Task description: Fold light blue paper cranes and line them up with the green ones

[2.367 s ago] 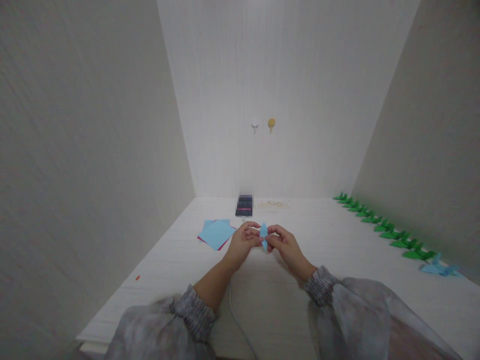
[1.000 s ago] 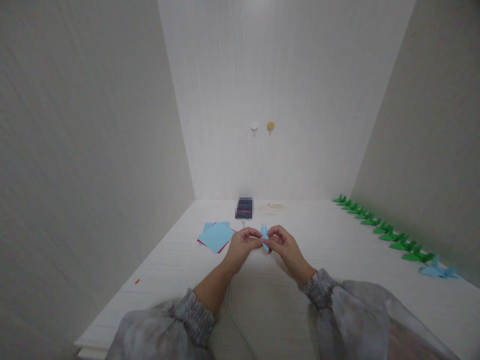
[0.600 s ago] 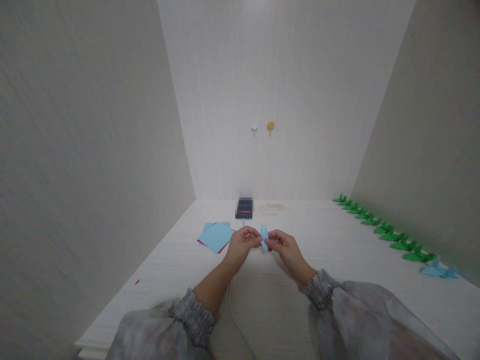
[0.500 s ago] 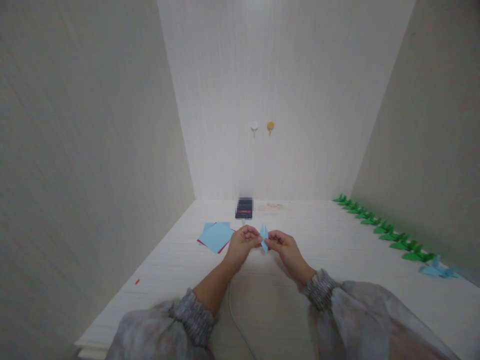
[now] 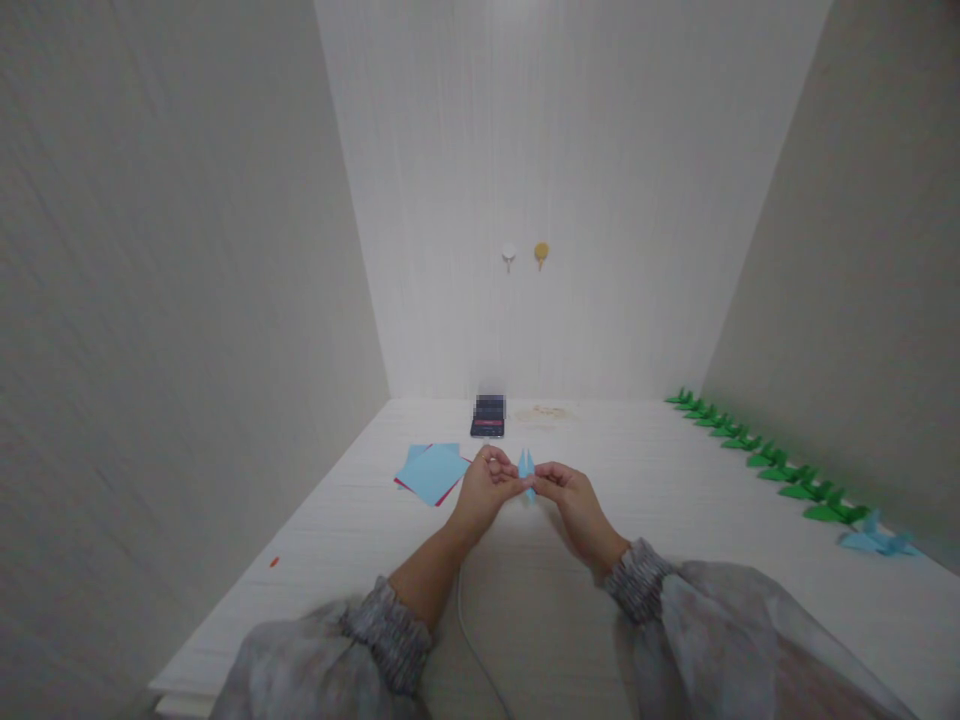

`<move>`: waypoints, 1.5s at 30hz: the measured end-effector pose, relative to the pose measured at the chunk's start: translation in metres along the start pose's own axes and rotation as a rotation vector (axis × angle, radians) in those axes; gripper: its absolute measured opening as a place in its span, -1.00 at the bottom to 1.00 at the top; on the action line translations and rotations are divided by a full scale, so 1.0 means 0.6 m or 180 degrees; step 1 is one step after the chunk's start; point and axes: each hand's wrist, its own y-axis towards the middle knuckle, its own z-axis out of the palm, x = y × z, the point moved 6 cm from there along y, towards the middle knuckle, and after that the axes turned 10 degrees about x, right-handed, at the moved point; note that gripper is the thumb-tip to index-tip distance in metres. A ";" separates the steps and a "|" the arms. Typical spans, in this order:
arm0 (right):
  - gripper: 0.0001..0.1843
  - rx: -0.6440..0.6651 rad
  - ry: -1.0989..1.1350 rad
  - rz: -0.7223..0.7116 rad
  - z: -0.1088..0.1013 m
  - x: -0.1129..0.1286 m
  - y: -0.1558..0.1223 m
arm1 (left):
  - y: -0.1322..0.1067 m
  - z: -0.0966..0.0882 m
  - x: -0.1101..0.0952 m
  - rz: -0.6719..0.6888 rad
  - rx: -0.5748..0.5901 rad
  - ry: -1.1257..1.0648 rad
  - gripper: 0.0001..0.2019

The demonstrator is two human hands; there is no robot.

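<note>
Between my two hands is a small light-blue folded paper (image 5: 526, 465), a narrow shape with two points standing upward. My left hand (image 5: 489, 488) pinches it from the left, the thumb lying across its front. From the right, my right hand (image 5: 568, 493) grips its edge between thumb and fingers. The paper is held just above the table, and its middle is partly covered by my thumbs. Left of my left hand lies a stack of square sheets (image 5: 433, 472), light blue on top with red edges showing beneath.
A phone (image 5: 488, 416) stands near the back wall, and a pale cable (image 5: 470, 640) runs under my left hand to the front. Along the right side is a row of green paper cranes (image 5: 772, 460) ending in a blue one (image 5: 876, 538). An orange scrap (image 5: 274, 562) lies at left.
My left thumb has slid slightly right across the front of the folded paper. The paper has shifted a little left; the rest looks the same.
</note>
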 end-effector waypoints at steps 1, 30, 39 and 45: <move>-0.84 0.0040 -0.0022 0.0028 0.001 -0.003 0.001 | 0.001 -0.002 0.001 -0.0003 -0.0021 -0.0007 -0.58; -0.79 0.0054 -0.1639 -0.0445 -0.004 0.006 -0.001 | 0.005 -0.006 0.012 -0.0214 -0.0092 -0.0173 -0.48; -0.78 0.0083 -0.2190 -0.0710 0.012 0.035 -0.012 | 0.003 -0.007 0.002 -0.0201 -0.0077 -0.0261 -0.48; -0.78 0.0159 -0.2263 -0.0765 0.020 0.044 -0.015 | 0.002 -0.012 0.000 -0.0173 -0.0062 -0.0391 -0.46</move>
